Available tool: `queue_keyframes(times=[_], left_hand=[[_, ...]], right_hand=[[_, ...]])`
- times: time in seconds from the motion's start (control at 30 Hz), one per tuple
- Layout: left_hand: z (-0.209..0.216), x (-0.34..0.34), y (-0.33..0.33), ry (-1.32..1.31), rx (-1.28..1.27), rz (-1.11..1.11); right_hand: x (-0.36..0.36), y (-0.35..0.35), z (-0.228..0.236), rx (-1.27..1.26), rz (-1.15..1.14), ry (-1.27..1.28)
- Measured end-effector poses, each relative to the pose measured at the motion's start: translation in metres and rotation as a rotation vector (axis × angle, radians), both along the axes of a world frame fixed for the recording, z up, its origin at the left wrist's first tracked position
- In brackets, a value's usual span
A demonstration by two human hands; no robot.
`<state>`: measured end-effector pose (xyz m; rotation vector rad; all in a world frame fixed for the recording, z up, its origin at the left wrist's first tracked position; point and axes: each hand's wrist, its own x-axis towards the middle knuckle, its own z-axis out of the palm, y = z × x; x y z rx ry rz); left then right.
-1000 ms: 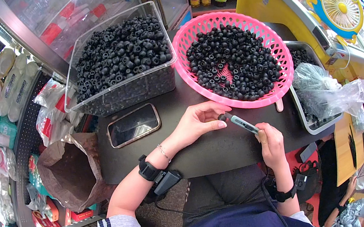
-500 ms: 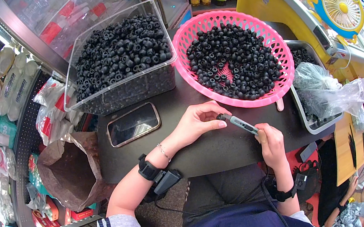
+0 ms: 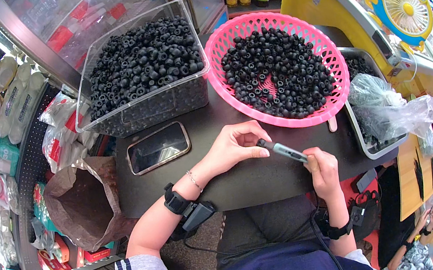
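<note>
Left hand (image 3: 241, 143) is pinching a small black piece (image 3: 261, 143) between thumb and fingertips, other fingers curling. Right hand (image 3: 322, 167) is closing around the back end of a grey pen-like tool (image 3: 288, 152), which is pointing up-left with its tip meeting the piece. Contact detail is too small to read: can't tell whether the tip is sitting inside the piece or only pressing on it.

Both hands are working above the dark table (image 3: 226, 190), just on the near side of the pink basket (image 3: 343, 96).

Progress, my read: one piece is being worked on and isn't done yet. Bulk is sitting in two places: black ring-like pieces are heaping high in the clear bin (image 3: 136, 117) at the far left, and more are covering most of the basket floor, with a small bare pink patch showing through. Grey tray (image 3: 370, 154) on the right is also holding dark pieces, partly hidden where a clear plastic bag (image 3: 389, 106) is lying over it. Pieces are looking alike everywhere, so can't tell which container is holding finished ones and which is waiting. Either way, plenty seems to be remaining
</note>
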<state>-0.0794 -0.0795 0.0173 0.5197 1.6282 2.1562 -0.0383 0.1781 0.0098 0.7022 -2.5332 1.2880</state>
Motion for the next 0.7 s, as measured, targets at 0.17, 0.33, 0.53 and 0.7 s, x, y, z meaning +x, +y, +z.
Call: queue_keyframes(times=[0.17,0.33,0.53,0.7], left_hand=[[-0.001,0.0,0.002,-0.053,-0.013,-0.01],[0.0,0.0,0.001,-0.055,-0.012,-0.012],[0.012,0.002,0.0,-0.089,-0.017,-0.013],[0.012,0.003,-0.001,-0.079,0.004,0.018]], right_hand=[[0.004,-0.002,-0.001,-0.144,-0.149,0.017],[0.007,-0.013,0.008,0.065,-0.088,0.348],[0.006,-0.015,-0.005,0.035,-0.182,0.362],[0.005,-0.016,-0.005,-0.032,-0.211,0.353]])
